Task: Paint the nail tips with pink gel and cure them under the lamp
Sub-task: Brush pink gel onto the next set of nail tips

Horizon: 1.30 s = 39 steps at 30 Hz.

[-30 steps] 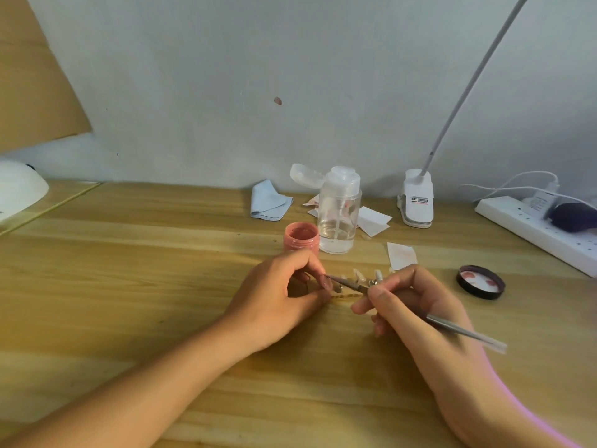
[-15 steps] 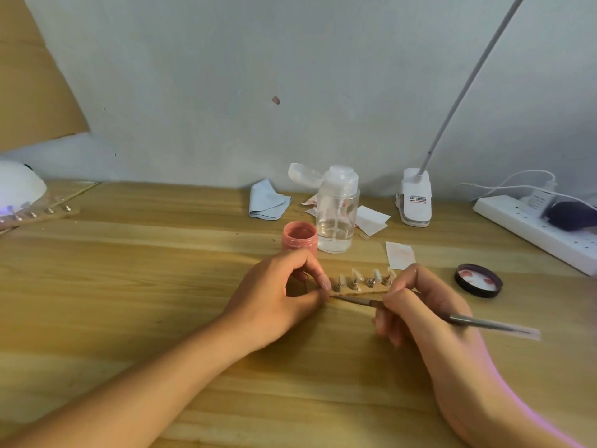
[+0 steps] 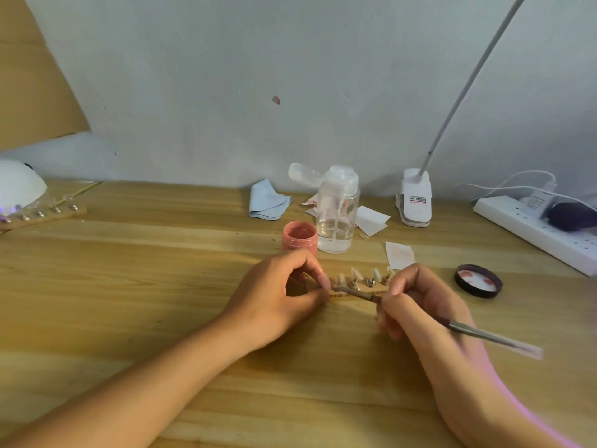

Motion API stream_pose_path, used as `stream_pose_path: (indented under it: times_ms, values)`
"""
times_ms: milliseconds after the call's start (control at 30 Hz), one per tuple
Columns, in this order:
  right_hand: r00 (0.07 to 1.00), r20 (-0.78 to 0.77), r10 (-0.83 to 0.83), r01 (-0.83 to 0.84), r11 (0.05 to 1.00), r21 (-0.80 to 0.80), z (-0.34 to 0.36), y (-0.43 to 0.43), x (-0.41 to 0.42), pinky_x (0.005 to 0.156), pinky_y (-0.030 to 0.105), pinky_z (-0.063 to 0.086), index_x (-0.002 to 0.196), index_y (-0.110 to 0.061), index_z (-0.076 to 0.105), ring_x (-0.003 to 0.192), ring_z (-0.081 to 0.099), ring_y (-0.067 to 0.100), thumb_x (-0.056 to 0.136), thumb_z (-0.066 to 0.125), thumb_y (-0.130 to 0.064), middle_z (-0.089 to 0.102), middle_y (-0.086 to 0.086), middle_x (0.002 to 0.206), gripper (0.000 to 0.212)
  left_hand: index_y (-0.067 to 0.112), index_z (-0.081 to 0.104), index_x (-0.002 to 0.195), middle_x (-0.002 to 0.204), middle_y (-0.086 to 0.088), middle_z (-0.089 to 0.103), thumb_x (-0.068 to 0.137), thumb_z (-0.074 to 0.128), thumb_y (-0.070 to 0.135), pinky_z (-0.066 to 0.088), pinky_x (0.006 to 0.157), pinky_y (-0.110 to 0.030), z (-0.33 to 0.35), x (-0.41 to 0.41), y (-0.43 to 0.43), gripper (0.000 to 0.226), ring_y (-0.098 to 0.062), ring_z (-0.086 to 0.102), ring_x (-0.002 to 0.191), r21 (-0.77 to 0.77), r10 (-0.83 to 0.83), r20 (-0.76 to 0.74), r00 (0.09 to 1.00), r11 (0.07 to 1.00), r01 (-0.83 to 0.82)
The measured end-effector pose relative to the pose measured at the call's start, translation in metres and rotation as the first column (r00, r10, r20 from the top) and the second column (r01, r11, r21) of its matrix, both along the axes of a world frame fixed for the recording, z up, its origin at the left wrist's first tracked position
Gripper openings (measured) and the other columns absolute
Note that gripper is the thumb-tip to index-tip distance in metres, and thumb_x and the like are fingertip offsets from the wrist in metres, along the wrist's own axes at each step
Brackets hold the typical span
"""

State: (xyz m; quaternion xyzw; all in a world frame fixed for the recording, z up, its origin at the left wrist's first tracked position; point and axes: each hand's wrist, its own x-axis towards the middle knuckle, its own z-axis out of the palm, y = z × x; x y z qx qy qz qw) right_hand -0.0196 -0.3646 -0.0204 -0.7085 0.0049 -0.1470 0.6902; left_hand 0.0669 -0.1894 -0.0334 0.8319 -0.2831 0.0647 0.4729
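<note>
Just in front of the pink gel jar [image 3: 298, 236], your left hand [image 3: 274, 297] pinches the strip of nail tips [image 3: 365, 282]; your right hand [image 3: 416, 305] pinches a brush [image 3: 484, 338] aimed at the end tip. Painting seems underway; the next move calls for light, steady strokes.

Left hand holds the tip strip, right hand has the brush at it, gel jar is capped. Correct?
Not quite. The jar is open, and its black lid lies to the right of the hands, as the head view shows. The rest holds: the left hand pinches the end of the strip, and the right hand holds the brush with its tip at the strip.
</note>
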Motion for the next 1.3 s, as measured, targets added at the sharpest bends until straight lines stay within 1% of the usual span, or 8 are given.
stream_pose_path:
  times_ms: [167,333,467,700,867,1000,1133,1300]
  values:
    - [0.997,0.033,0.069,-0.068,0.998,-0.016,0.0,0.006,-0.003,0.057,0.016,0.045,0.086,-0.005,0.055,0.058,0.053,0.009,0.09,0.063,-0.013,0.073,0.008,0.074,0.012,0.032,0.064,0.078,0.085,0.022,0.068,0.081,0.078,0.012,0.045,0.077,-0.019,-0.001,0.001,0.002,0.024,0.0,0.061,0.084,-0.008,-0.012,-0.013,1.0,1.0,0.012]
    - [0.998,0.045,0.04,-0.04,0.999,0.0,-0.003,0.0,-0.003,0.053,0.015,0.039,0.078,-0.008,0.053,0.055,0.052,0.007,0.09,0.058,0.003,0.062,0.008,0.062,0.017,0.031,0.064,0.076,0.085,0.022,0.069,0.081,0.077,0.01,0.043,0.075,-0.014,-0.002,0.002,0.001,0.025,0.002,0.061,0.083,0.005,-0.002,-0.005,1.0,1.0,0.002]
    - [0.996,0.047,0.078,-0.078,0.997,-0.005,-0.001,0.004,-0.002,0.058,0.01,0.044,0.088,-0.002,0.055,0.059,0.059,0.001,0.09,0.063,-0.004,0.07,0.008,0.07,0.008,0.031,0.064,0.078,0.085,0.024,0.068,0.081,0.078,0.013,0.043,0.074,-0.013,-0.002,0.002,0.002,0.023,0.002,0.061,0.084,0.003,-0.006,-0.005,1.0,1.0,0.006]
    - [0.999,0.034,0.012,-0.012,1.0,0.005,-0.002,0.0,-0.001,0.056,0.021,0.041,0.079,-0.01,0.054,0.058,0.05,0.013,0.09,0.063,-0.005,0.066,0.009,0.065,0.016,0.032,0.064,0.079,0.084,0.022,0.067,0.082,0.078,0.016,0.043,0.071,-0.014,-0.002,0.001,0.002,0.021,0.001,0.061,0.079,0.033,0.036,-0.033,0.999,0.999,-0.035]
    - [0.999,0.051,-0.004,0.004,1.0,-0.001,0.0,0.001,-0.004,0.055,0.022,0.04,0.076,-0.016,0.054,0.055,0.05,0.01,0.09,0.063,-0.01,0.063,0.007,0.063,0.018,0.034,0.061,0.08,0.085,0.03,0.065,0.078,0.077,0.027,0.037,0.072,-0.005,-0.002,-0.002,0.0,0.018,0.007,0.061,0.082,0.096,0.125,-0.056,0.991,0.988,-0.119]
    - [0.992,0.124,-0.017,0.014,1.0,0.028,0.002,0.003,-0.007,0.057,0.016,0.045,0.089,-0.013,0.06,0.058,0.055,0.007,0.089,0.062,-0.016,0.066,0.007,0.064,0.003,0.03,0.059,0.084,0.085,0.031,0.063,0.068,0.072,0.039,0.045,0.09,-0.028,0.001,-0.005,-0.001,0.022,0.007,0.058,0.081,0.11,0.187,-0.073,0.98,0.978,-0.179]
    - [0.98,0.196,-0.019,0.027,0.999,-0.036,0.005,0.007,-0.011,0.058,0.017,0.049,0.092,-0.011,0.066,0.062,0.06,0.005,0.086,0.069,-0.016,0.07,0.004,0.073,0.009,0.031,0.056,0.084,0.088,0.043,0.056,0.072,0.069,0.034,0.043,0.099,-0.039,0.003,-0.007,-0.002,0.018,0.013,0.055,0.083,0.163,0.208,-0.039,0.977,0.966,-0.199]
    - [0.982,0.179,-0.052,0.063,0.996,-0.057,0.017,0.007,-0.009,0.048,0.022,0.044,0.09,-0.011,0.066,0.052,0.048,0.014,0.088,0.053,0.006,0.069,0.009,0.071,0.022,0.036,0.059,0.086,0.084,0.028,0.061,0.074,0.074,0.042,0.042,0.084,-0.022,0.002,-0.003,-0.002,0.021,0.01,0.056,0.083,0.133,0.152,-0.066,0.986,0.981,-0.142]
